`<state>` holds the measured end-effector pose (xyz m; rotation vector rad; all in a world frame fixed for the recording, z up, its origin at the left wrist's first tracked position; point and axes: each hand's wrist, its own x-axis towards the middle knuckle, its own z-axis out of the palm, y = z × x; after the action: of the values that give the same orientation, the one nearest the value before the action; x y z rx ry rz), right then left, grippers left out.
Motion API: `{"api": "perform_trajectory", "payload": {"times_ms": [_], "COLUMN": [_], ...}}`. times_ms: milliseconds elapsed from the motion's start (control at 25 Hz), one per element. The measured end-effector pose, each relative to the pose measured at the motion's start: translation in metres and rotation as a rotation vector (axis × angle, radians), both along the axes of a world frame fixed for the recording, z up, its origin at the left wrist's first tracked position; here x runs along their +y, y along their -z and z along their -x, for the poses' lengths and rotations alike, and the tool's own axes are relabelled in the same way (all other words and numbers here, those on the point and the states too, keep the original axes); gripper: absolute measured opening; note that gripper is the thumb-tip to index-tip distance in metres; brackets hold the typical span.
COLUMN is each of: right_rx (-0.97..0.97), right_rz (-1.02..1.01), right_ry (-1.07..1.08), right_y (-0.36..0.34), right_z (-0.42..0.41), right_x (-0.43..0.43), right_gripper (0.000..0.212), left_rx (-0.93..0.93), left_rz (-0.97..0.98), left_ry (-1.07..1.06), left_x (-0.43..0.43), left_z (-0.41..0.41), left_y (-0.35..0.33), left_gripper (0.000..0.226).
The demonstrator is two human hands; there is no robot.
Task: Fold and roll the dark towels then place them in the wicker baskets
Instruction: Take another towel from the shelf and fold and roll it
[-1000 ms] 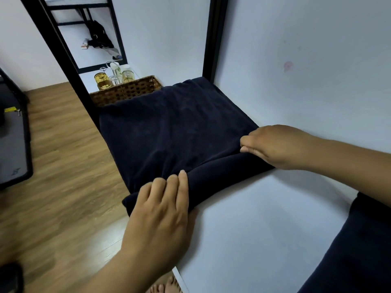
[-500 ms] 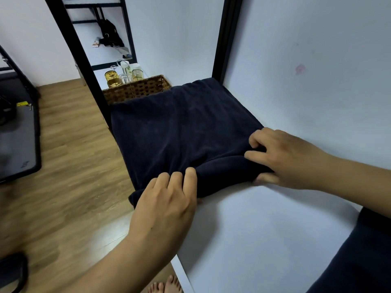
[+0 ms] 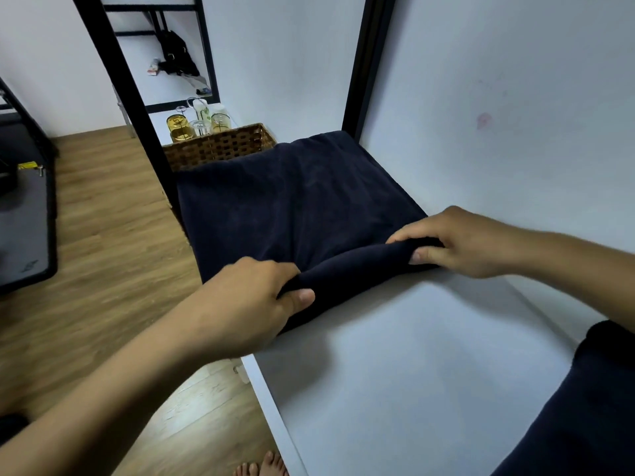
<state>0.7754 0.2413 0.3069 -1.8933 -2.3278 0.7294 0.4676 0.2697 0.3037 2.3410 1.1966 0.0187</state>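
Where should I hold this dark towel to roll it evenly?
Grip the dark towel at both ends of its rolled near edge, from the near side, as the left hand and right hand do. The roll is a long soft tube; end grips likely keep it straight.

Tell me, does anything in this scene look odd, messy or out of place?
One small thing: a faint pink smudge marks the white wall beside the dark towel. The towel's near edge is rolled up between the left hand and right hand. Nothing looks spilled or torn.
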Motion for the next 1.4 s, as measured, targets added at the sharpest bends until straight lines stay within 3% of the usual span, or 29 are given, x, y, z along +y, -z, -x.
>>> {"api": "perform_trajectory", "payload": {"times_ms": [120,240,320,360,440,480,560,640,720,880,960,1080,1200,1280,1400], "right_rx": [0.146,0.17,0.176,0.171,0.163,0.161,0.147,0.072,-0.026,-0.09,-0.214,-0.319,-0.237,-0.237,-0.083], "right_rz": [0.499,0.739,0.817,0.828,0.806,0.778,0.691,0.534,0.276,-0.405,-0.528,-0.574,-0.443,-0.252,0.039], "right_ry": [-0.004,0.055,0.125,0.158,0.208,0.217,0.228,0.23,0.2,-0.073,-0.226,-0.277,-0.231,-0.15,-0.054], "right_y": [-0.02,-0.017,-0.014,-0.012,-0.01,-0.009,-0.011,-0.016,-0.02,-0.013,0.01,0.034,0.015,-0.002,-0.016], "right_z": [-0.007,-0.012,-0.012,-0.011,-0.009,-0.008,-0.005,-0.005,-0.006,0.005,0.008,0.001,0.003,0.008,0.009], "right_x": [0.015,0.029,0.041,0.046,0.053,0.054,0.05,0.042,0.03,-0.013,-0.034,-0.033,-0.014,-0.005,0.0], "right_gripper": [0.026,0.024,0.026,0.025,0.028,0.032,0.04,0.036,0.023,0.012,0.041,0.061,0.056,0.045,0.038], "left_rx": [0.03,0.096,0.117,0.121,0.019,-0.05,-0.086,-0.005,0.048,0.039,0.03,0.068,0.031,0.094,0.155], "left_rz": [0.131,0.198,0.099,-0.076,-0.487,-0.584,-0.668,-0.744,-0.767,-0.579,-0.441,-0.13,0.092,0.064,-0.199], "left_ry": [0.075,0.086,0.009,-0.025,0.013,0.065,0.158,0.174,0.18,0.139,0.074,0.051,0.043,0.06,0.116], "left_x": [-0.023,-0.022,-0.013,-0.011,-0.021,-0.034,-0.057,-0.058,-0.045,-0.026,-0.015,0.005,0.012,0.005,-0.019], "left_z": [0.004,0.006,0.008,0.008,0.002,-0.003,-0.011,-0.013,-0.01,-0.013,-0.019,-0.025,-0.024,-0.022,-0.02], "left_y": [-0.007,-0.012,-0.008,-0.005,0.007,0.012,0.031,0.049,0.058,0.037,0.021,0.006,-0.005,-0.01,-0.008], "left_gripper": [0.035,0.035,0.033,0.03,0.014,0.003,0.018,0.035,0.051,0.037,0.035,0.036,0.033,0.032,0.031]}}
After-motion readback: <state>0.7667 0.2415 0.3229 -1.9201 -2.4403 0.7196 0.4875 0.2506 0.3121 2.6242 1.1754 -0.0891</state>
